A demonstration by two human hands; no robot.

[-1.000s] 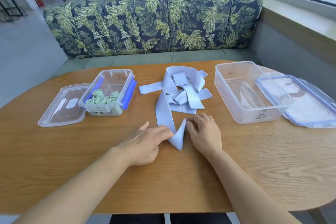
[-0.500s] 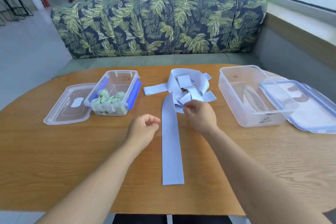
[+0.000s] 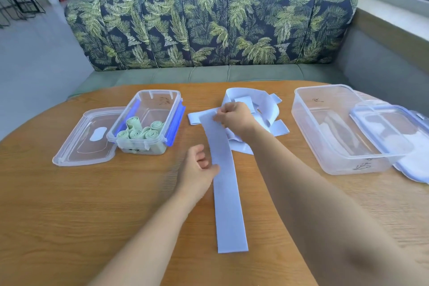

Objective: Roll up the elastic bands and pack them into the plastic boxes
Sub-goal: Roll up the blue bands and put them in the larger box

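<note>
A long pale blue elastic band (image 3: 226,195) lies flat on the wooden table (image 3: 92,204), running from the pile toward me. My right hand (image 3: 234,117) pinches its far end beside the tangled pile of blue bands (image 3: 262,111). My left hand (image 3: 199,169) rests at the band's left edge, thumb touching it, fingers loosely curled. A small clear box with blue clips (image 3: 160,104) at the left holds several rolled green bands (image 3: 139,131). A large clear box (image 3: 329,127) stands at the right with nothing rolled in it.
The small box's lid (image 3: 79,141) lies flat to its left. The large box's blue-rimmed lid (image 3: 392,127) leans on that box's right rim. A leaf-patterned sofa (image 3: 209,25) runs behind the table. A window ledge is at the far right.
The folded band has been laid out straight toward me. My right hand moved up to the band's far end at the pile. My left hand came in to the band's left edge.
</note>
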